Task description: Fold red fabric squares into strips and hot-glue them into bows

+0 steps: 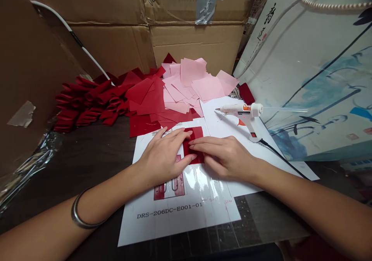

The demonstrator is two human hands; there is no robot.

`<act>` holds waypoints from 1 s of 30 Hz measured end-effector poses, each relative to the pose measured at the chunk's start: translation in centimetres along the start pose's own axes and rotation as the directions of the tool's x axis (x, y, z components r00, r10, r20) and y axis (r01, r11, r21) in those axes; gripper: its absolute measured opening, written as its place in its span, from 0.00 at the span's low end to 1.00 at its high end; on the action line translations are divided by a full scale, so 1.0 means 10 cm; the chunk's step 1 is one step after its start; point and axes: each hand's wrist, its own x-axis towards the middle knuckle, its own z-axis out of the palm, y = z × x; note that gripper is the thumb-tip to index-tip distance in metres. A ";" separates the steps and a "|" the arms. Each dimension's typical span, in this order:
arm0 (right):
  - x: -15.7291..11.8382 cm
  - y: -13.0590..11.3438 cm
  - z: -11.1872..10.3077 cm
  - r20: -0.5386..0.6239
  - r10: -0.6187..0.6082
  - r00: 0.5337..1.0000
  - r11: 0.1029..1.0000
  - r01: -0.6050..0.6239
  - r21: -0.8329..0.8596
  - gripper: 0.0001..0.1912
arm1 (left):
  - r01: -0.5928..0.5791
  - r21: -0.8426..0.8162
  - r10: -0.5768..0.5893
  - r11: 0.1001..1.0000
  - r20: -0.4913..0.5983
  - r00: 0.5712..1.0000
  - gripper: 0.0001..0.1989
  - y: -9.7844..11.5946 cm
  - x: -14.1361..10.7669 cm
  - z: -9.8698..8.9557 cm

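Rectangle of dark-red fabric (pixel 197 132) lies on white printed sheet (pixel 209 216) under fingertips; left hand (pixel 163 155) loosely spread, right hand (pixel 228 156) narrowed, cannot tell if pinching.

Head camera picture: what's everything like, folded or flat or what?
Small dark-red fabric rectangle: lying down, partly covered
Red fabric loops: folded, heaped
Pink rectangular pieces: unfolded, overlapping
Red rectangular pieces: loosely piled
White plastic glue gun: clear stick loaded, power unclear
White printed paper: flat, partly covered
Brown cardboard panels: upright
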 end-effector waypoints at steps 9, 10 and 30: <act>0.07 -0.06 -0.05 0.264 0.057 0.963 0.998 -0.047 -0.046 0.24 | 0.008 -0.006 -0.008 1.000 0.000 1.000 0.22 0.01 0.01 -0.01; 0.08 -0.07 -0.05 0.283 0.067 0.957 0.997 -0.053 -0.056 0.25 | 0.013 -0.008 -0.013 1.000 0.004 1.000 0.22 0.01 0.01 -0.01; 0.10 -0.09 -0.02 0.277 0.116 0.954 0.987 -0.079 -0.140 0.20 | 0.008 0.009 -0.008 1.000 0.002 1.000 0.23 0.00 0.01 0.00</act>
